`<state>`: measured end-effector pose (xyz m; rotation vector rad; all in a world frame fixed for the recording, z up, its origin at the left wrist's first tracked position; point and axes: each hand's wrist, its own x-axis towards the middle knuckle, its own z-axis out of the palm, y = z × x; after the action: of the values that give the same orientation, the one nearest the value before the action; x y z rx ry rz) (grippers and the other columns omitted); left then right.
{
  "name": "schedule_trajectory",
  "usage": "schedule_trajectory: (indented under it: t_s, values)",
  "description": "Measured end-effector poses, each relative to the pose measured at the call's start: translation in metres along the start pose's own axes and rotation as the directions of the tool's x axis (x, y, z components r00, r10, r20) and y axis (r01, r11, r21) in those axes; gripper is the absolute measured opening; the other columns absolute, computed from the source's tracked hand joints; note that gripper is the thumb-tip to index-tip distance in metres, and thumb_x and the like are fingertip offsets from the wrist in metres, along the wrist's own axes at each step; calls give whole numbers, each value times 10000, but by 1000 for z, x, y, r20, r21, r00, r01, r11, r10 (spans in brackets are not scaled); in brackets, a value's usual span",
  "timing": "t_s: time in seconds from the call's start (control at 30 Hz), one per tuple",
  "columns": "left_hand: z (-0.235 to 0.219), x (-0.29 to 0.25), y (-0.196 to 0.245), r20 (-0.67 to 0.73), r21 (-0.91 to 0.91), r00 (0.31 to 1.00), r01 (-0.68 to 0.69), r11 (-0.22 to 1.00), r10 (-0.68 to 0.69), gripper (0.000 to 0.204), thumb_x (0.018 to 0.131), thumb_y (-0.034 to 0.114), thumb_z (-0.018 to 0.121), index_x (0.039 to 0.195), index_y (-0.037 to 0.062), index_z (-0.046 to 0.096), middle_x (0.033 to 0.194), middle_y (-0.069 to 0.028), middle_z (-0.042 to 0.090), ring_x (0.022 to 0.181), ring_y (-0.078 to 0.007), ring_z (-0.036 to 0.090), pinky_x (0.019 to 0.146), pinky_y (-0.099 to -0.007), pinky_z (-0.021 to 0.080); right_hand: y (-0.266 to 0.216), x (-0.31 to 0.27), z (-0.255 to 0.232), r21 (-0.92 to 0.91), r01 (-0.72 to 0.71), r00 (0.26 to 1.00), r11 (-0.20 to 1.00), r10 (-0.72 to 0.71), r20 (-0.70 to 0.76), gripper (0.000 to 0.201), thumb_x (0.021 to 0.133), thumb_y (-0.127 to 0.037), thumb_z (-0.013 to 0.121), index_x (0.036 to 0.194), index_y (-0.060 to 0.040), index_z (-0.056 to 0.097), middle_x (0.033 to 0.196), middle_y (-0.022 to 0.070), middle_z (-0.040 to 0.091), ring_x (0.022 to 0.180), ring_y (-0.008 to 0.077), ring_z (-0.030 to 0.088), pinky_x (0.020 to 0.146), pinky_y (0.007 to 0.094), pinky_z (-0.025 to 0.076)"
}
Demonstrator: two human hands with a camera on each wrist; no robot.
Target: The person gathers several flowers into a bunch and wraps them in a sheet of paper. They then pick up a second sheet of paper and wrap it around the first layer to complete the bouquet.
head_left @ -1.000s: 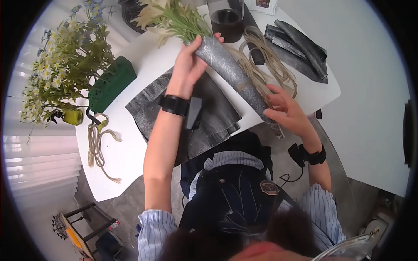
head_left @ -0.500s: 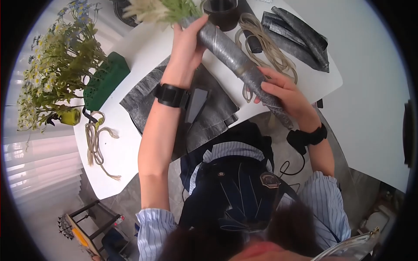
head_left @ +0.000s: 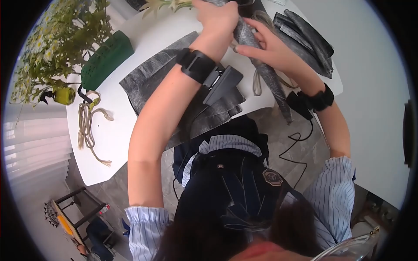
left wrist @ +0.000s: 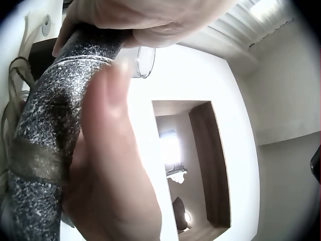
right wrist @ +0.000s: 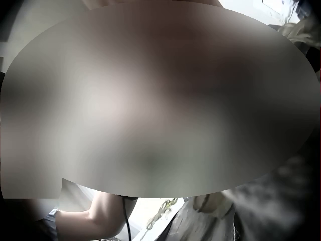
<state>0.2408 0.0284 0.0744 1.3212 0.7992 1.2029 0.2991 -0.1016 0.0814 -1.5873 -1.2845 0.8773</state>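
A bouquet (head_left: 272, 85) rolled in mottled black-and-grey wrapping paper slants across the table's near side, its narrow end toward the person. Pale petals and green leaves (head_left: 167, 6) show at its top, partly cut off by the frame. My left hand (head_left: 219, 19) grips the wrapped roll near the flowers, wrist bent over it. Lower down, my right hand (head_left: 276, 48) holds the roll between thumb and fingers. In the left wrist view, a dull band (left wrist: 37, 160) circles the wrap beside the right thumb (left wrist: 108, 115). A blur covers most of the right wrist view.
Wrapping paper sheets (head_left: 152, 80) lie under the left forearm. Rolled dark paper (head_left: 305, 41) lies at the back right. On the left stand a green holder (head_left: 106, 61) with daisies and a yellow-green bottle (head_left: 64, 96); twine (head_left: 89, 126) lies near the table edge.
The flower end of the bouquet has swung right and away, so the roll stands steeper. The left hand has turned over it. My right hand has closed in and slid up the roll.
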Motion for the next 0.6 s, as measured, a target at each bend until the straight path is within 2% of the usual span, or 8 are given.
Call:
schedule_trajectory:
  t_s: [0.03, 0.07, 0.1, 0.17, 0.2, 0.3, 0.4, 0.6]
  values:
    - [0, -3, 7, -23, 111, 1000, 16, 994, -14, 769, 722, 78, 630, 1323, -49, 169, 1146, -256, 465, 983, -298, 516, 822, -344, 433, 19, 16, 2, -74, 98, 995, 992, -100, -22, 619, 819, -164, 617, 1327, -34, 289, 1139, 81, 499, 1025, 133, 498, 848, 263, 426]
    - [-5, -9, 26, -47, 219, 999, 34, 975, -25, 796, 722, 105, 647, 1331, -53, 160, 1177, -273, 451, 1027, -309, 504, 856, -341, 421, 16, 18, 5, 50, 119, 993, 992, -119, -5, 594, 812, -187, 624, 1296, -29, 318, 1115, 97, 517, 978, 142, 524, 795, 265, 451]
    - [-13, -17, 45, 83, 90, 984, 147, 985, -155, 813, 745, 197, 654, 1334, -66, 159, 1213, -297, 422, 1083, -309, 476, 889, -333, 402, 12, 20, 8, 171, 134, 990, 976, -138, 10, 572, 805, -210, 631, 1266, -24, 347, 1091, 113, 534, 932, 151, 550, 742, 267, 476]
    - [-23, -16, 48, 79, 31, 997, 15, 999, -18, 783, 768, 213, 629, 1333, -65, 162, 1226, -297, 409, 1073, -312, 482, 882, -338, 408, -1, 19, 10, 399, 42, 994, 916, -77, 73, 429, 833, -216, 583, 1179, -26, 414, 1035, 108, 565, 737, 118, 584, 569, 236, 500]
    - [-27, -16, 49, 72, 2, 996, -51, 999, 51, 769, 780, 221, 616, 1332, -64, 164, 1232, -297, 403, 1069, -313, 485, 879, -340, 411, -4, 17, 8, 459, 21, 989, 888, -84, 118, 412, 837, -212, 573, 1173, -28, 418, 1034, 109, 564, 715, 119, 578, 556, 237, 498]
    - [-44, -22, 59, 199, -209, 980, 33, 977, 9, 673, 834, 148, 510, 1359, -7, 118, 1181, -249, 431, 979, -270, 523, 802, -328, 452, -8, 8, 2, 607, -45, 971, 793, -108, 212, 366, 856, -201, 527, 1167, -35, 428, 1038, 111, 562, 620, 123, 550, 536, 232, 497]
    - [-53, -25, 65, 354, -355, 935, 137, 925, -3, 640, 855, 94, 447, 1375, 36, 79, 1127, -208, 454, 917, -232, 542, 753, -322, 476, -10, 3, 4, 658, -60, 966, 751, -123, 229, 349, 873, -223, 480, 1170, -42, 453, 1025, 54, 558, 670, 101, 514, 550, 233, 434]
    - [-58, -38, 81, 365, -255, 931, 70, 964, 29, 668, 840, 97, 466, 1375, 47, 68, 1101, -197, 466, 898, -217, 545, 741, -332, 487, -14, -1, 8, 713, -55, 991, 699, -52, 127, 339, 881, -223, 489, 1161, -34, 461, 1036, 98, 571, 679, 117, 571, 547, 225, 492]
